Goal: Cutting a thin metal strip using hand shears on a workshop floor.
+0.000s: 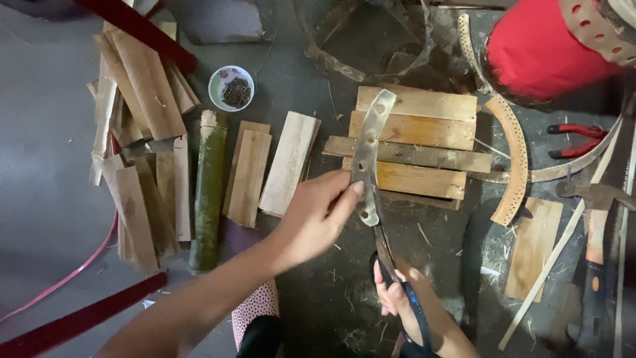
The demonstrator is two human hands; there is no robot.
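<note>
Scissors (387, 265) sit clenched in the right hand (392, 292), blades pointing toward twelve o'clock and meeting the lower end of a pale strip (370, 156) punched with holes. The left hand (311, 219) holds that strip in a pinching grip at about its lower third, thumb and fingers closed on its edge, so most of the strip rises beyond the grip toward twelve o'clock. Behind it lie stacked wooden slats (417, 142); at nine o'clock stands a green bamboo section (209, 192).
</note>
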